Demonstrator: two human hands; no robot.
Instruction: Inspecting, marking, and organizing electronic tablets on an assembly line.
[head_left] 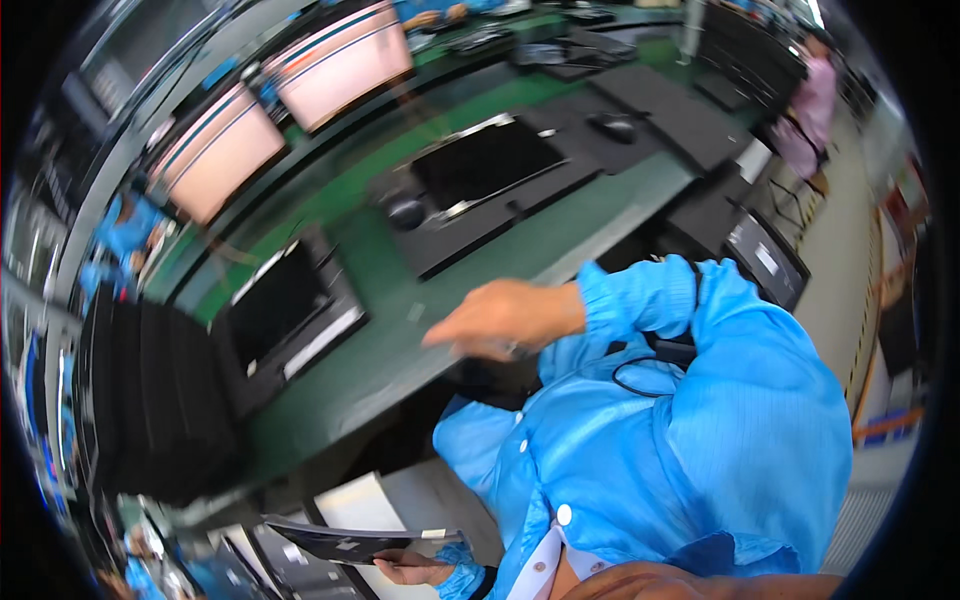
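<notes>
Low at the left of my body, my left hand [412, 566] grips the edge of a thin dark panel [350, 543] with small pale labels on it. Over the front edge of the green workbench [400, 375], my right hand [505, 318] is held up in front of my chest, smeared by motion. Its fingers point left, and I cannot make out anything in them. Beyond it, a black screen panel [490, 162] lies on a dark foam pad [520, 200]. Another black panel [275, 312] rests on a pad at the left of the bench.
A stack of black pads [160, 400] stands at the bench's left end. Two lit screens [340, 65] line the far side. At the right lie a dark board [672, 112] and a panel [765, 255]. A person in pink [805, 110] sits beyond; another in blue [130, 235] works far left.
</notes>
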